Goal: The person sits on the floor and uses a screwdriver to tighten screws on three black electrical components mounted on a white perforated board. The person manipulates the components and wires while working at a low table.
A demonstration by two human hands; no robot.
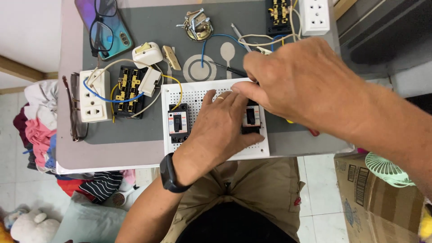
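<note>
Left hand (220,128) flat on perforated board (198,94), right hand (292,81) fingers pinching the black breaker (251,118) — it may slip askew.

Left hand (220,130) flat on white perforated board (194,96), fingers beside a black breaker (251,118). Right hand (292,83) pinching at that breaker's top edge. Second black breaker (178,123) left of it. Socket strip (94,95), glasses (102,27) farther off on grey table (67,148).

A black circuit breaker (251,118) with a white label sits upright on the right part of a white perforated board (193,95), which lies flat at the tabletop's near edge
</note>
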